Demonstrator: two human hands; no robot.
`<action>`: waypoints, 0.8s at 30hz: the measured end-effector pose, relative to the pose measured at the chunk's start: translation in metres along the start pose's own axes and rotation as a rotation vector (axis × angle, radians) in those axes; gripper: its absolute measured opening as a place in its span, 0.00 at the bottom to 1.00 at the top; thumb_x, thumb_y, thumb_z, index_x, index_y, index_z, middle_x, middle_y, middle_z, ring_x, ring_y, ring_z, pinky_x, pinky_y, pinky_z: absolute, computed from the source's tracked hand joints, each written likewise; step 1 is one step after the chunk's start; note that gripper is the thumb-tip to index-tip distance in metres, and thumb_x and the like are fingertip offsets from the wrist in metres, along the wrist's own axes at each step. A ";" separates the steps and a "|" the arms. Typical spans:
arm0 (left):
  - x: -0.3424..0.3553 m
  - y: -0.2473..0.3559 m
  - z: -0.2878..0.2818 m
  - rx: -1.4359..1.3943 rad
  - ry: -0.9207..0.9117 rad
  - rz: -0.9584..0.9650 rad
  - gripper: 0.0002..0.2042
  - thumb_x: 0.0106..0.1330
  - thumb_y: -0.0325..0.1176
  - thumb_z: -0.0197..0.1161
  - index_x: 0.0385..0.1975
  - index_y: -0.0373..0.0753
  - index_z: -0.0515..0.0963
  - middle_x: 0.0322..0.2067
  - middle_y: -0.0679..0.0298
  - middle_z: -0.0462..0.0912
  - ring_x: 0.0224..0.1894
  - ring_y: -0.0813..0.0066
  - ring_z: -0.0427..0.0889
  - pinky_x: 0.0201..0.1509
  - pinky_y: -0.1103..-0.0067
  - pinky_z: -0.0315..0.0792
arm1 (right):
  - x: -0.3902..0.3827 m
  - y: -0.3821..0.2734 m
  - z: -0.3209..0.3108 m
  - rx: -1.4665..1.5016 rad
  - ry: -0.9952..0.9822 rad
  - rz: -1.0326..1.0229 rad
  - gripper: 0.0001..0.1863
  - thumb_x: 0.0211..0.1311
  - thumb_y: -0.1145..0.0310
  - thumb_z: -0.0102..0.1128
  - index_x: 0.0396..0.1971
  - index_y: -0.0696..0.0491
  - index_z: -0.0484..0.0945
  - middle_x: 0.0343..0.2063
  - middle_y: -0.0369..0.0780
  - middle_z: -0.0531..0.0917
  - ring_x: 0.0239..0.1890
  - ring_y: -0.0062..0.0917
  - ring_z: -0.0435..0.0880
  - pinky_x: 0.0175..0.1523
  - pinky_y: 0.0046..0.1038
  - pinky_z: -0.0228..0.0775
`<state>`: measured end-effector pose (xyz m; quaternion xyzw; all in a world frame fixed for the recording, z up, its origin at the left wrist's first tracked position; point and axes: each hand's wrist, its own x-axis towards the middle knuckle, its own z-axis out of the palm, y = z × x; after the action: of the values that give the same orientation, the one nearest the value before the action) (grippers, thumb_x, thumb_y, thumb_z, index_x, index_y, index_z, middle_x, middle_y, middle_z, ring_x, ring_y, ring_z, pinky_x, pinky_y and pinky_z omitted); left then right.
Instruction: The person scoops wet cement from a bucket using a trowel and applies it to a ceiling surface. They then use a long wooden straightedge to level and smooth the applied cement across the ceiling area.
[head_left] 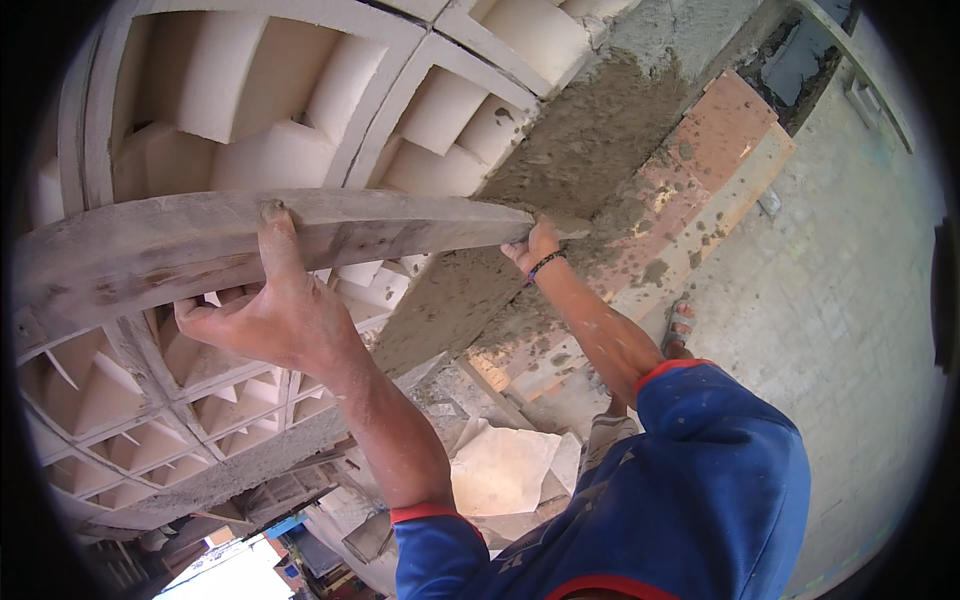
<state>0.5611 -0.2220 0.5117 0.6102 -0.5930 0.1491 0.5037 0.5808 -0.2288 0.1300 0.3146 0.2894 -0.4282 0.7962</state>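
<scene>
A long grey-brown wooden board, worn and smeared with dried mortar, spans from the far left to the middle of the view. My left hand grips its lower edge, with the thumb up over the face and the fingers curled underneath. At the board's right end my right hand, with a dark bracelet at the wrist, is closed around the tip. The board lies across a wall of cream openwork blocks. Close to my right hand is a band of rough wet mortar; the board's right end meets it.
Mortar-spattered pinkish planks run along the base of the mortar band. A pale concrete floor spreads to the right, with a sandalled foot on it. A pale crumpled sheet lies below, near my shirt.
</scene>
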 end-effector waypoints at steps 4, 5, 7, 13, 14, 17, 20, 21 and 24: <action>0.001 0.004 0.006 -0.068 0.050 -0.061 0.31 0.55 0.21 0.66 0.52 0.22 0.53 0.44 0.45 0.68 0.43 0.64 0.79 0.49 0.76 0.77 | -0.007 -0.030 0.013 0.007 0.066 -0.041 0.33 0.73 0.51 0.34 0.69 0.54 0.43 0.68 0.45 0.52 0.66 0.43 0.59 0.65 0.47 0.61; 0.000 0.005 0.008 -0.072 0.058 -0.069 0.31 0.55 0.21 0.65 0.52 0.23 0.53 0.44 0.45 0.68 0.43 0.64 0.79 0.49 0.76 0.77 | -0.005 -0.033 0.013 0.005 0.062 -0.040 0.33 0.73 0.52 0.34 0.69 0.54 0.43 0.68 0.45 0.52 0.66 0.43 0.59 0.65 0.47 0.60; -0.002 0.005 0.009 -0.085 0.075 -0.088 0.30 0.55 0.21 0.65 0.52 0.23 0.53 0.44 0.46 0.68 0.44 0.65 0.78 0.49 0.77 0.77 | -0.003 -0.037 0.014 -0.004 0.053 -0.044 0.33 0.73 0.52 0.35 0.69 0.54 0.42 0.68 0.46 0.51 0.66 0.43 0.58 0.66 0.47 0.59; 0.009 0.016 0.019 0.015 0.056 -0.018 0.30 0.54 0.20 0.63 0.53 0.23 0.53 0.45 0.47 0.66 0.47 0.63 0.76 0.51 0.76 0.76 | -0.014 -0.068 0.030 0.010 0.064 -0.123 0.34 0.72 0.50 0.36 0.69 0.53 0.43 0.68 0.47 0.50 0.67 0.43 0.57 0.67 0.48 0.56; 0.008 0.017 0.021 -0.027 0.068 -0.026 0.30 0.54 0.20 0.64 0.53 0.24 0.53 0.46 0.47 0.66 0.47 0.63 0.76 0.52 0.77 0.76 | -0.012 -0.075 0.029 0.046 0.061 -0.110 0.34 0.72 0.50 0.37 0.69 0.52 0.42 0.68 0.47 0.49 0.67 0.43 0.56 0.66 0.49 0.57; 0.003 0.021 0.027 -0.113 0.102 -0.080 0.30 0.54 0.20 0.64 0.53 0.24 0.53 0.46 0.47 0.66 0.48 0.62 0.75 0.54 0.77 0.75 | -0.024 -0.078 0.034 -0.054 0.063 -0.134 0.33 0.72 0.51 0.37 0.69 0.51 0.43 0.68 0.47 0.49 0.67 0.43 0.56 0.66 0.49 0.59; 0.006 0.030 0.033 -0.127 0.099 -0.136 0.31 0.54 0.20 0.65 0.53 0.25 0.53 0.46 0.47 0.66 0.49 0.63 0.75 0.56 0.76 0.74 | -0.005 -0.092 0.027 -0.051 0.050 -0.128 0.33 0.72 0.52 0.37 0.69 0.51 0.42 0.68 0.46 0.50 0.66 0.44 0.58 0.63 0.49 0.62; 0.007 0.031 0.037 -0.124 0.090 -0.123 0.31 0.54 0.20 0.66 0.53 0.25 0.52 0.46 0.47 0.66 0.49 0.63 0.75 0.56 0.76 0.74 | -0.001 -0.099 0.027 -0.039 0.050 -0.148 0.33 0.72 0.52 0.36 0.69 0.50 0.41 0.67 0.46 0.51 0.65 0.43 0.59 0.62 0.48 0.63; 0.008 0.037 0.043 -0.136 0.091 -0.116 0.31 0.54 0.20 0.67 0.52 0.25 0.52 0.46 0.47 0.66 0.49 0.63 0.75 0.56 0.76 0.73 | -0.005 -0.112 0.031 -0.041 0.040 -0.178 0.33 0.72 0.52 0.36 0.70 0.49 0.40 0.65 0.46 0.54 0.61 0.42 0.63 0.60 0.48 0.66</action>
<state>0.5134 -0.2525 0.5148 0.6005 -0.5419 0.1064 0.5783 0.4879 -0.2983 0.1247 0.2797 0.3406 -0.4849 0.7554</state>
